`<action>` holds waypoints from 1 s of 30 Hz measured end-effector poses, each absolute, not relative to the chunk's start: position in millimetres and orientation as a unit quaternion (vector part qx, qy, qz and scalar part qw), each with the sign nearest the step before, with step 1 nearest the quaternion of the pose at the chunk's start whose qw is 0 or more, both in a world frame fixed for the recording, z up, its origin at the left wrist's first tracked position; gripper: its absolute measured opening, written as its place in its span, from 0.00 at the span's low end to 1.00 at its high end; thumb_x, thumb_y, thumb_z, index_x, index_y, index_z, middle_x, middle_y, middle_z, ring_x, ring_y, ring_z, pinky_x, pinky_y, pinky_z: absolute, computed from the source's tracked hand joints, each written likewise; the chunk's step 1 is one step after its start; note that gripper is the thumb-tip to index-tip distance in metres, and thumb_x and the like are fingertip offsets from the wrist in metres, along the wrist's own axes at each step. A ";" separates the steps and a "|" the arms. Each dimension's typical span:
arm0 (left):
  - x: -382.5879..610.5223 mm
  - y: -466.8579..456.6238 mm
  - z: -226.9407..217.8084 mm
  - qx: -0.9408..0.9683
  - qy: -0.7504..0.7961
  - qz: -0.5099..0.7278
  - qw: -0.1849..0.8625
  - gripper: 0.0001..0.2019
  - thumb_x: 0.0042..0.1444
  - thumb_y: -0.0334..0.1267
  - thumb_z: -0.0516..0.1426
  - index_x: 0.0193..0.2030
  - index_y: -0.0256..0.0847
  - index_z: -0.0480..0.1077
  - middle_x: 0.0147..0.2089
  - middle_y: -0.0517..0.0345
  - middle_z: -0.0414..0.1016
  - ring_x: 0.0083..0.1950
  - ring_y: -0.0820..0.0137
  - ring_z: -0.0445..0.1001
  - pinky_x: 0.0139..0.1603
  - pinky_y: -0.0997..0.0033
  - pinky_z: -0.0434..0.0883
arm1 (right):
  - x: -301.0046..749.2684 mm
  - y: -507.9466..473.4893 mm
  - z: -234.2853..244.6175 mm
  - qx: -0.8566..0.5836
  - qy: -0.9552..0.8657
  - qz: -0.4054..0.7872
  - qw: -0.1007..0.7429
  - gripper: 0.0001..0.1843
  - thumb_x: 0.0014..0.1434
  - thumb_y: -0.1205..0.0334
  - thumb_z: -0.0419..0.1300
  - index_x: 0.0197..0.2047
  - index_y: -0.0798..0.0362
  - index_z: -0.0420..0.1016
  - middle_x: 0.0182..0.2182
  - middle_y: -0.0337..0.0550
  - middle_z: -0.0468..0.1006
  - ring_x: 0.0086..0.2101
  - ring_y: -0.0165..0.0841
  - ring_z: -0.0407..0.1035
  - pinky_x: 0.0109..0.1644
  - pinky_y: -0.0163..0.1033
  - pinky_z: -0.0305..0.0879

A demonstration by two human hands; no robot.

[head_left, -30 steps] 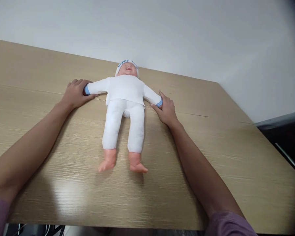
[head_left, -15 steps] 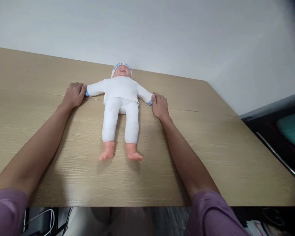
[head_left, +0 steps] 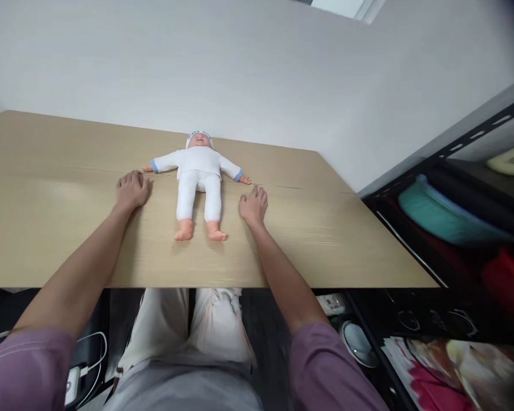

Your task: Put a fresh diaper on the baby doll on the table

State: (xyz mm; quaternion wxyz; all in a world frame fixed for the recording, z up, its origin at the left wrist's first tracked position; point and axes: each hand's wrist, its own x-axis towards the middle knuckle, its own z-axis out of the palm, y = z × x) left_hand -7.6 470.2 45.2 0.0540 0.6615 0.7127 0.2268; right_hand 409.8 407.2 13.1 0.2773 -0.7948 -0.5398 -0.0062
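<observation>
A baby doll (head_left: 199,162) lies on its back on the wooden table, head toward the wall and bare feet toward me. It wears a white top, white trousers and a white cap (head_left: 192,136) with blue lettering. Its arms are spread wide, with blue cuffs at the wrists. My left hand (head_left: 132,189) rests palm down just below the doll's hand on the left side, fingers loosely apart and holding nothing. On the other side my right hand (head_left: 254,205) hovers or rests just below the doll's other hand, fingers slightly bent and apart, also without anything in it.
The table (head_left: 325,251) ends at a pale wall (head_left: 240,68) behind the doll. At right stands a black shelf rack (head_left: 432,160) holding a teal item (head_left: 449,211) and bags. A white cable with a plug (head_left: 72,385) lies below the table at left.
Both my hands have come off the doll's hands and moved back toward me. The doll's hands now show. My view has drawn back, showing more of the rack and my legs.
</observation>
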 end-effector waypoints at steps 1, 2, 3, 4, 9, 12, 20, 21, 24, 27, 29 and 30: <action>-6.6 455.9 44.4 0.665 0.711 0.221 0.058 0.37 0.78 0.53 0.46 0.82 0.24 0.61 0.86 0.26 0.59 0.87 0.39 0.55 0.85 0.37 0.50 | 404.6 392.4 14.9 -0.792 -0.545 0.000 0.275 0.38 0.78 0.57 0.52 0.83 0.68 0.57 0.81 0.75 0.59 0.79 0.57 0.52 0.82 0.63 0.51; -5.3 440.8 43.1 0.670 0.709 0.214 0.062 0.40 0.77 0.55 0.46 0.83 0.22 0.59 0.87 0.26 0.55 0.88 0.39 0.52 0.86 0.36 0.47 | 399.7 377.0 16.5 -0.787 -0.552 0.005 0.275 0.38 0.78 0.56 0.52 0.83 0.68 0.57 0.81 0.75 0.59 0.79 0.58 0.52 0.82 0.64 0.51; -3.6 424.6 41.4 0.675 0.705 0.208 0.067 0.42 0.77 0.56 0.46 0.84 0.21 0.57 0.88 0.26 0.52 0.89 0.39 0.50 0.87 0.36 0.45 | 395.3 360.8 17.7 -0.782 -0.560 0.009 0.276 0.38 0.78 0.55 0.52 0.83 0.68 0.57 0.81 0.75 0.59 0.80 0.58 0.52 0.83 0.64 0.51; -1.6 407.3 39.3 0.679 0.702 0.204 0.068 0.44 0.77 0.58 0.45 0.85 0.21 0.55 0.89 0.27 0.51 0.90 0.39 0.48 0.87 0.35 0.44 | 391.5 343.6 18.6 -0.776 -0.567 0.014 0.276 0.38 0.78 0.54 0.52 0.83 0.69 0.58 0.81 0.75 0.59 0.80 0.58 0.53 0.83 0.65 0.50; 12.0 294.8 31.9 0.704 0.679 0.202 0.052 0.44 0.76 0.60 0.44 0.87 0.28 0.56 0.89 0.30 0.52 0.90 0.37 0.49 0.87 0.32 0.44 | 384.4 229.3 19.1 -0.716 -0.642 0.061 0.267 0.37 0.79 0.49 0.52 0.83 0.59 0.63 0.83 0.66 0.59 0.82 0.57 0.52 0.85 0.67 0.47; 17.9 204.0 27.2 0.746 0.619 0.238 0.062 0.39 0.77 0.57 0.47 0.88 0.39 0.56 0.89 0.39 0.54 0.90 0.42 0.50 0.89 0.36 0.43 | 387.1 138.8 12.0 -0.659 -0.679 0.101 0.307 0.34 0.79 0.48 0.52 0.83 0.43 0.67 0.83 0.50 0.62 0.83 0.52 0.52 0.87 0.67 0.43; 52.9 36.4 -39.0 0.668 0.516 0.313 0.435 0.14 0.70 0.56 0.64 0.57 0.64 0.86 0.62 0.50 0.85 0.69 0.41 0.77 0.78 0.40 0.67 | 389.9 -7.6 -83.6 -0.724 -0.464 0.231 0.455 0.28 0.69 0.38 0.65 0.68 0.36 0.81 0.64 0.50 0.83 0.65 0.57 0.78 0.75 0.69 0.70; 65.2 38.8 -50.0 0.620 0.527 0.316 0.488 0.15 0.68 0.58 0.66 0.56 0.60 0.86 0.61 0.48 0.84 0.68 0.41 0.78 0.78 0.40 0.67 | 387.4 -8.5 -97.4 -0.734 -0.426 0.261 0.460 0.29 0.67 0.34 0.66 0.64 0.39 0.82 0.59 0.51 0.86 0.59 0.57 0.82 0.69 0.67 0.76; 110.3 67.0 -79.6 0.437 0.546 0.323 0.637 0.29 0.50 0.68 0.75 0.47 0.48 0.83 0.54 0.46 0.83 0.64 0.43 0.79 0.76 0.45 0.69 | 374.0 2.6 -124.9 -0.734 -0.362 0.352 0.454 0.34 0.59 0.23 0.67 0.55 0.41 0.84 0.44 0.45 0.88 0.47 0.52 0.86 0.55 0.59 0.83; 151.3 95.2 -95.2 0.352 0.531 0.299 0.711 0.38 0.34 0.71 0.79 0.40 0.44 0.78 0.41 0.51 0.83 0.58 0.45 0.83 0.69 0.48 0.75 | 356.0 20.4 -124.6 -0.707 -0.340 0.427 0.450 0.38 0.50 0.20 0.71 0.48 0.42 0.83 0.41 0.42 0.89 0.47 0.52 0.86 0.54 0.56 0.84; 166.5 100.1 -91.5 0.322 0.513 0.272 0.748 0.39 0.32 0.71 0.79 0.41 0.43 0.77 0.39 0.49 0.85 0.54 0.44 0.86 0.63 0.47 0.79 | 347.5 27.1 -110.8 -0.681 -0.322 0.475 0.455 0.40 0.45 0.21 0.76 0.47 0.44 0.84 0.44 0.45 0.91 0.49 0.54 0.87 0.57 0.57 0.84; 169.5 97.2 -84.2 0.306 0.506 0.259 0.764 0.40 0.33 0.71 0.79 0.42 0.42 0.77 0.39 0.47 0.86 0.52 0.44 0.87 0.61 0.47 0.81 | 345.9 26.4 -101.0 -0.666 -0.313 0.499 0.457 0.40 0.44 0.22 0.77 0.47 0.45 0.85 0.45 0.48 0.91 0.50 0.56 0.87 0.58 0.59 0.84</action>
